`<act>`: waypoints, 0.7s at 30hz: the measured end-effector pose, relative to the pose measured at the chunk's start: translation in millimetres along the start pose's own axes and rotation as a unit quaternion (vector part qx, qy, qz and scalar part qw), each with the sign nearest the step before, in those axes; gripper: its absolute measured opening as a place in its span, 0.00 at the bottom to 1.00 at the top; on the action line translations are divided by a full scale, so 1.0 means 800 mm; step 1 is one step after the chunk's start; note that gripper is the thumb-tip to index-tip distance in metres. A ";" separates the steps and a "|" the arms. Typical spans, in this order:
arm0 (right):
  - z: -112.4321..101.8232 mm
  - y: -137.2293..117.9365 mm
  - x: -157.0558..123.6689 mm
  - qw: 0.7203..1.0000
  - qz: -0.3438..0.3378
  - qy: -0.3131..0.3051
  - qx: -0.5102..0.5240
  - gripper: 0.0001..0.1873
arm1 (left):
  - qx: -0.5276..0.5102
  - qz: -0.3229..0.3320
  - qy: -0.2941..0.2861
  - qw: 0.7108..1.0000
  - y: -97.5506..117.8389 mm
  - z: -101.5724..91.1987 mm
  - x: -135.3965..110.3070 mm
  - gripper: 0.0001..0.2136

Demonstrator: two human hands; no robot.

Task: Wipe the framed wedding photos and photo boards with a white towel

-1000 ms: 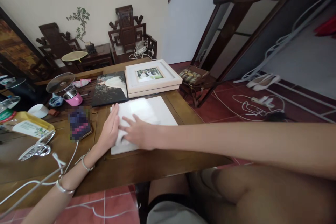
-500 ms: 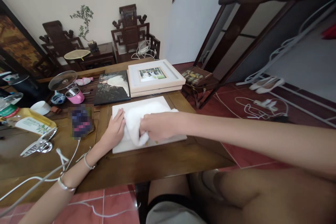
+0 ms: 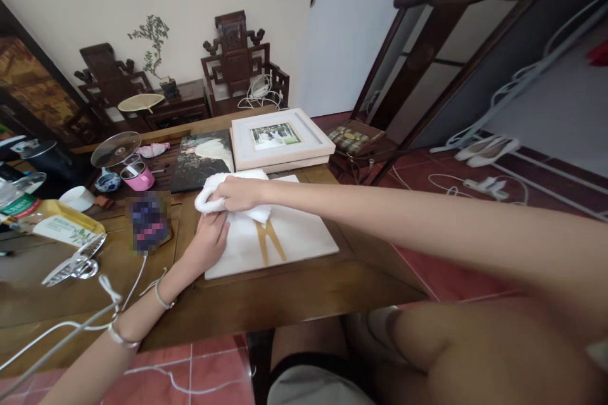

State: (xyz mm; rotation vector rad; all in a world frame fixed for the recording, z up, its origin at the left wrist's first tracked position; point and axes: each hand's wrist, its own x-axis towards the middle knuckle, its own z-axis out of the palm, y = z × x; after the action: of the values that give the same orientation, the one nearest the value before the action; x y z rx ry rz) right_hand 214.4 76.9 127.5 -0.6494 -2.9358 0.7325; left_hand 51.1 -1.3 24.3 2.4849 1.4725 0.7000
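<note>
A white board lies flat on the wooden table, with a gold-coloured mark showing on its face. My right hand grips a bunched white cloth against the board's upper left part. The cloth covers the top of the gold mark and reaches past the board's far left corner. At the board's left edge rests my left hand, its fingers laid out flat and their tips close under the cloth.
Behind the board are framed pictures and a dark photo panel. To the left stand a pink cup, a blurred-out object, a silver hair claw and an oil bottle. White cables cross the table's near left.
My right hand has carried the white cloth leftward and away from me over the board, uncovering the lower gold mark. My left hand stays at the left edge.
</note>
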 end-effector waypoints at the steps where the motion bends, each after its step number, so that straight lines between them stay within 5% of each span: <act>1: -0.002 -0.001 -0.003 1.000 0.016 -0.006 -0.017 0.15 | -0.002 -0.003 -0.001 1.000 0.002 0.001 0.000 0.20; 8: -0.006 0.024 -0.056 0.997 0.069 -0.027 -0.036 0.13 | -0.006 -0.047 -0.032 0.998 -0.011 0.014 -0.008 0.23; 17: 0.001 0.076 -0.161 0.985 0.166 -0.024 -0.039 0.26 | 0.009 -0.063 -0.060 0.996 -0.014 0.015 -0.004 0.23; 21: 0.014 0.070 -0.195 0.972 0.214 -0.045 -0.092 0.30 | 0.014 -0.054 -0.061 0.997 -0.011 0.020 -0.001 0.23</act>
State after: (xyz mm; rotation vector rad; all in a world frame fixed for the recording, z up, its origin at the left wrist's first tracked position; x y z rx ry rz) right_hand 376.5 52.6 100.3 -1.3270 -2.9985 0.5250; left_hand 51.5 3.8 6.9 2.4002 1.5681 0.5022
